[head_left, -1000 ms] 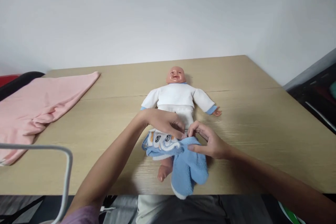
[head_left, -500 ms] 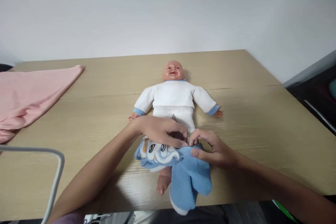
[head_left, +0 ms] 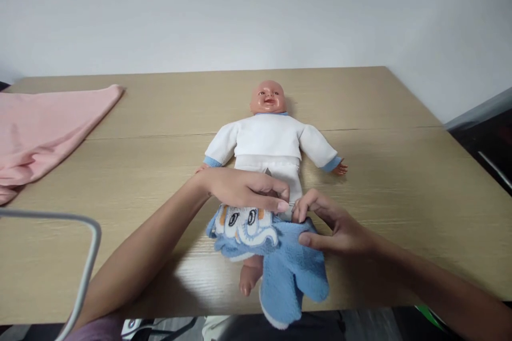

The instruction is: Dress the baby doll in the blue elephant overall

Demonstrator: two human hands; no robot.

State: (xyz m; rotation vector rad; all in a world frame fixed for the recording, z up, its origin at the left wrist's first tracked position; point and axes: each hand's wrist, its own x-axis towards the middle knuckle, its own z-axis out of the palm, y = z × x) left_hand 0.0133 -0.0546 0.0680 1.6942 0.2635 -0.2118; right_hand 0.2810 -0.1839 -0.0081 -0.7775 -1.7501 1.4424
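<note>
Doll [head_left: 268, 138] lies face up on worktop [head_left: 400, 170], head at the far end, arms spread, white top on. Blue pants [head_left: 290, 272] with an elephant patch are bunched at its hips.

Left hand [head_left: 244, 189] lies across the doll's waist, fingers together and curled down over the top edge of the patch. Thumb is hidden underneath, so cannot tell if it actually grips. Its wrist covers most of the doll's near hand.

Right hand [head_left: 336, 226] is clamped on the pants at the waistband: thumb pressed on the blue fleece, fingertips tucked in at the edge.

One bare foot [head_left: 247, 282] shows below the patch. The other leg is hidden inside the blue pant leg, which hangs past the worktop's near edge.

Pink cloth [head_left: 48, 122] at far left is cut off by the frame. Bent white bar [head_left: 90, 256] at lower left runs out of view; unclear what it belongs to.
</note>
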